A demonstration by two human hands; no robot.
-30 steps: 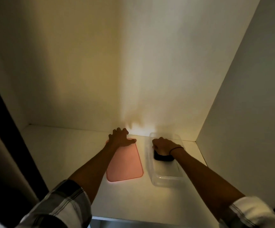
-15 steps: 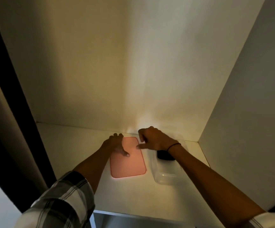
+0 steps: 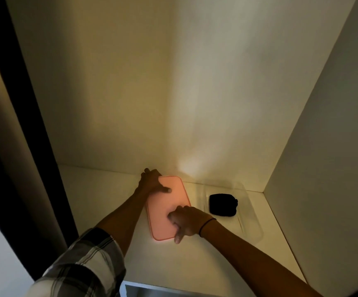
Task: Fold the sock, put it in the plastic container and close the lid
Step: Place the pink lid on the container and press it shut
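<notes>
Head view: one pink lid [image 3: 167,207], one clear plastic container [image 3: 249,213], one folded black sock [image 3: 223,205], all on a white shelf [image 3: 206,260] inside a cabinet. The sock lies inside the open container, just right of the right hand [image 3: 187,221]. Left hand [image 3: 152,182] grip: fingers spread over the lid's far left corner, thumb on top. Right hand grip: fingers pressed on the lid's near right edge; whether they clamp it cannot be told. Compared with half a second ago, the right hand has left the container and moved onto the lid. A plaid sleeve [image 3: 81,269] covers the left forearm. Cabinet walls enclose the shelf behind and to the right.
</notes>
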